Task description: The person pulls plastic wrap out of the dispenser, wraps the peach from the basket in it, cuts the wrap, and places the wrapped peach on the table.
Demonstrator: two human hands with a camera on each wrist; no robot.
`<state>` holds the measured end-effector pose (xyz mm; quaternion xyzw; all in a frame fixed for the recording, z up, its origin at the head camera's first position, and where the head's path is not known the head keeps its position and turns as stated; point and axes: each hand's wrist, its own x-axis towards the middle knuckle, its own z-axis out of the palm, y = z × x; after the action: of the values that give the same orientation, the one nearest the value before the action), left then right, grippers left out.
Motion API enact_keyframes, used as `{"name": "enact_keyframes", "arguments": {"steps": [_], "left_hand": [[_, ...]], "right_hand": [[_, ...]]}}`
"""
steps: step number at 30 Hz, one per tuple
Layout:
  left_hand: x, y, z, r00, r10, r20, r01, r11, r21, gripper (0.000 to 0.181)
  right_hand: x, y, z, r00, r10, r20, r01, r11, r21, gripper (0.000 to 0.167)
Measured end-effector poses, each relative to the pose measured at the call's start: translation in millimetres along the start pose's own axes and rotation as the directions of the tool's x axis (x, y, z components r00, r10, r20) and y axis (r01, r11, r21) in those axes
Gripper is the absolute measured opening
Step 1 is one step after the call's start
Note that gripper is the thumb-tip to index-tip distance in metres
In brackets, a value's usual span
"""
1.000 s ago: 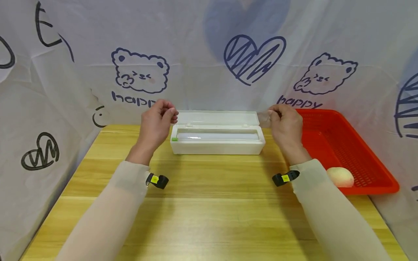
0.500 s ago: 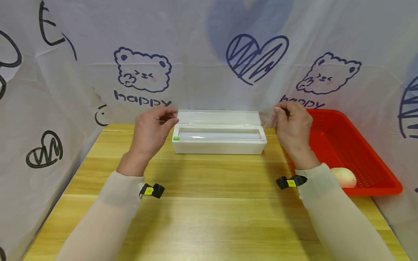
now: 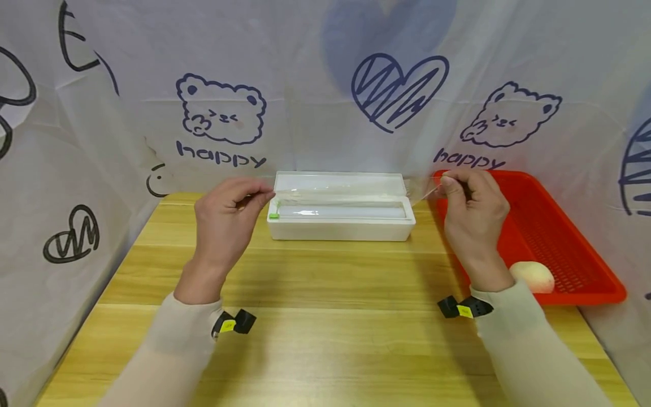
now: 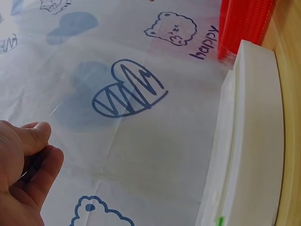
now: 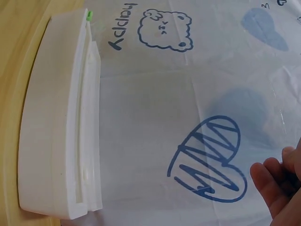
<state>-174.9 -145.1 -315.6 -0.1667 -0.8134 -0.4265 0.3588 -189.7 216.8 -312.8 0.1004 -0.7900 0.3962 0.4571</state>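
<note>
A white cling film box (image 3: 341,229) stands on the table with its lid (image 3: 341,182) raised at the back. Inside it lies a pale roll of film (image 3: 341,212). Clear cling film (image 3: 421,187) stretches between my two hands above the box, faint apart from its glints. My left hand (image 3: 224,220) pinches its left side between thumb and fingers, just left of the box. On the other side, my right hand (image 3: 475,220) pinches the right side, near the red basket. Both wrist views show the hands raised off the box, with the film itself barely visible.
To the right is a red plastic basket (image 3: 600,282) holding a peach (image 3: 532,277). A white printed sheet (image 3: 310,73) hangs behind the wooden table (image 3: 330,328). A small green piece (image 3: 274,216) sits at the box's left end.
My hands have drawn back toward me and spread apart, the left going left and the right going right. The film now shows stretched above the box, which stays put.
</note>
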Motion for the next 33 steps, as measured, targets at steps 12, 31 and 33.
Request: {"name": "enact_keyframes", "arguments": {"steps": [12,31,33], "left_hand": [[-2.6,28.3,-9.6,0.991,0.084,-0.106,-0.097,0.987,-0.125,0.004],[-31.0,60.2,-29.3,0.937,0.203,-0.283,-0.281,0.921,-0.269,0.026],[-34.1,62.9,-32.1,0.928,0.216,-0.302,-0.303,0.911,-0.281,0.029]], "right_hand": [[-4.5,-15.9,-15.0,0.994,0.002,-0.114,0.012,0.993,0.121,0.015],[-23.3,-59.2,-38.3,0.93,0.059,-0.362,0.156,0.83,0.536,0.023],[-23.9,-61.8,-40.5,0.919,0.056,-0.389,0.184,0.814,0.551,0.024]]}}
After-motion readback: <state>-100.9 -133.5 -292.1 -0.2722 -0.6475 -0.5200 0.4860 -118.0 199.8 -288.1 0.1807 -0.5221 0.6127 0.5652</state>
